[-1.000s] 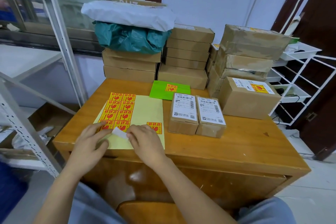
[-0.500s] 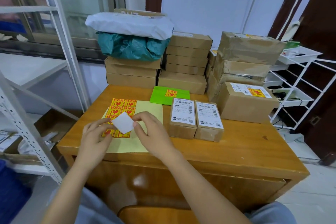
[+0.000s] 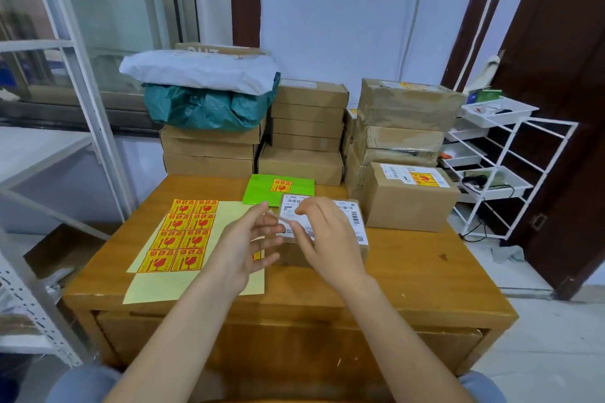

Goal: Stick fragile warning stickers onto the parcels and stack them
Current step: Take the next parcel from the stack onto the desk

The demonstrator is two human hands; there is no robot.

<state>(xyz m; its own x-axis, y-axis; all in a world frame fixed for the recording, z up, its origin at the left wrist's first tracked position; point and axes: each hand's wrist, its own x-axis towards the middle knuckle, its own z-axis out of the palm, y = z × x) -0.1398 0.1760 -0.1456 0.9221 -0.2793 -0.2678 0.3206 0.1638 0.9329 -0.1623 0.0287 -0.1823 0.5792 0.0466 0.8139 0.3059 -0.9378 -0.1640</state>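
From the head camera I see both hands raised over the two small parcels at the middle of the tabletop. My right hand pinches a sticker, blurred, just above the left parcel's label. My left hand hangs beside it, fingers loose and spread, gripping nothing that I can make out. The sticker sheet lies to the left, near me. A stickered green envelope lies beyond the parcels, a stickered box to the right.
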